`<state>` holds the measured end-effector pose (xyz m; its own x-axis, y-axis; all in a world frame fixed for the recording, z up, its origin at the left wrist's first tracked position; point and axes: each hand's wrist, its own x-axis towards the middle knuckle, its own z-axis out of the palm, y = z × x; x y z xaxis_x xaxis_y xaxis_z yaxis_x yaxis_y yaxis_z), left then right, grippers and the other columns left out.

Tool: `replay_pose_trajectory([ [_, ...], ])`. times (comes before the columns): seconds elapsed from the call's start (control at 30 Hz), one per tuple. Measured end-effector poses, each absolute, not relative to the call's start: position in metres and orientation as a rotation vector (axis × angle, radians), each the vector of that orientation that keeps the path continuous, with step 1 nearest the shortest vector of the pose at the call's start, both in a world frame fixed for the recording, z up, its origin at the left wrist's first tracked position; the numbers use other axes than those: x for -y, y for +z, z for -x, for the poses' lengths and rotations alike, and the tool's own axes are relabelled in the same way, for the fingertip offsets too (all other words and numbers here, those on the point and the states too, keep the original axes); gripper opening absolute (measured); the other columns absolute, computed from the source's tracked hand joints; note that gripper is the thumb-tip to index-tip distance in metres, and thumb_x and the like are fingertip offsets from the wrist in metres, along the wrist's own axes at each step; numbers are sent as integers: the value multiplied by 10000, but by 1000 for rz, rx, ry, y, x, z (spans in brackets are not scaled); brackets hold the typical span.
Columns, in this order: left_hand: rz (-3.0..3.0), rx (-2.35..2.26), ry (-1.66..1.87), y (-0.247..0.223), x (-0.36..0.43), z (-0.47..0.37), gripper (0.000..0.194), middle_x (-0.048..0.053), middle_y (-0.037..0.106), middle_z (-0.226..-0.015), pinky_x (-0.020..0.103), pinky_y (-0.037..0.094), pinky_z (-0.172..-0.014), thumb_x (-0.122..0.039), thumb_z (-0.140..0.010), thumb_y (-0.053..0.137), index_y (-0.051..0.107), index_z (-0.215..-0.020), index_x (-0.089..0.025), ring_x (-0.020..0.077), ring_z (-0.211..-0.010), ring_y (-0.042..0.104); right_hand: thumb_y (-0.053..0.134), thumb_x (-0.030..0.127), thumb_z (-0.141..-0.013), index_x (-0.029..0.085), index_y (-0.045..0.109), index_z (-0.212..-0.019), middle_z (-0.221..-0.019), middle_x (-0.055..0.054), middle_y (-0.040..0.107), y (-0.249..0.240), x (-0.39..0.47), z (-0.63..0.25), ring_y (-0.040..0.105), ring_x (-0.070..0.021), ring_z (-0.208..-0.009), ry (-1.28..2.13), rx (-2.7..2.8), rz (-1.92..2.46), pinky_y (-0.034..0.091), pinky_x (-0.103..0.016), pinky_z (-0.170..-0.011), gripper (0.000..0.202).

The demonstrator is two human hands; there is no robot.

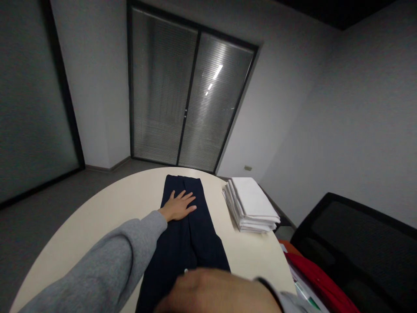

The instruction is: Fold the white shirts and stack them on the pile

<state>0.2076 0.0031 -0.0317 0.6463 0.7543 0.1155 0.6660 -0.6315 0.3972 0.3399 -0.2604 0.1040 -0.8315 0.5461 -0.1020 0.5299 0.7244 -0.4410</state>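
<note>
A pair of dark navy trousers (203, 221) lies lengthwise on a round cream table (130, 198), its far end close to the table's far edge. My left hand (179, 206) rests flat on the far half of the cloth, fingers spread, holding nothing. Low in the view, my right hand (215, 291) is over the near part of the trousers, slightly blurred. Its fingers are hidden, so whether it grips the cloth does not show. Just beyond it is a small white spot (186, 271) on the fabric.
A stack of folded white cloths (252, 200) sits at the table's right side. A black mesh chair (358, 243) stands to the right, with a red item (321, 278) and other things by the table edge. A glass door with blinds (192, 95) is beyond.
</note>
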Motion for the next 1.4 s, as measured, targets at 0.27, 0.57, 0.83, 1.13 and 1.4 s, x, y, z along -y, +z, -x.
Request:
replay_pose_trajectory([
  [0.27, -2598, -1129, 426, -29, -3, -207, 573, 35, 331, -1708, 688, 62, -1246, -552, -1049, 379, 435, -1584, -355, 336, -1589, 240, 685, 386, -965, 201, 630, -1397, -1472, -98, 605, 31, 149, -375, 523, -273, -1374, 434, 2505, 1335, 382, -416, -1184, 472],
  [0.57, -2599, -1219, 559, -34, -6, -208, 594, 69, 361, -1689, 533, 176, -1275, -303, -959, 490, 477, -1553, -274, 294, -1552, 290, 613, 397, -1011, 253, 589, -1449, -1502, -69, 587, 6, 155, -379, 491, -268, -1398, 371, 2422, 1362, 334, -429, -1201, 462],
  [0.83, -2463, -1407, 698, -33, -10, -211, 622, 156, 532, -1415, 518, 385, -1112, -269, -856, 585, 522, -1473, -216, 366, -1343, 467, 570, 396, -1044, 240, 683, -1265, -1199, -70, 652, 4, 154, -379, 572, -253, -1132, 141, 2350, 1486, 436, -398, -1020, 293],
  [1.13, -2174, -1430, 778, -27, -35, -195, 450, 11, 687, -881, 283, 494, -772, -111, -816, 583, 615, -1259, -179, 195, -867, 679, 659, 305, -978, 219, 668, -948, -1049, -52, 582, -10, 148, -385, 554, -231, -1044, 32, 2136, 1681, 423, -364, -927, 92],
  [1.4, -1945, -1705, 571, 11, -60, -112, 300, 39, 706, -1008, 310, 585, -699, -287, -1020, 611, 608, -1292, -160, 160, -787, 688, 667, 273, -943, 222, 673, -1008, -1048, -42, 631, -10, 149, -387, 564, -233, -1057, 47, 2147, 1707, 419, -352, -935, 83],
])
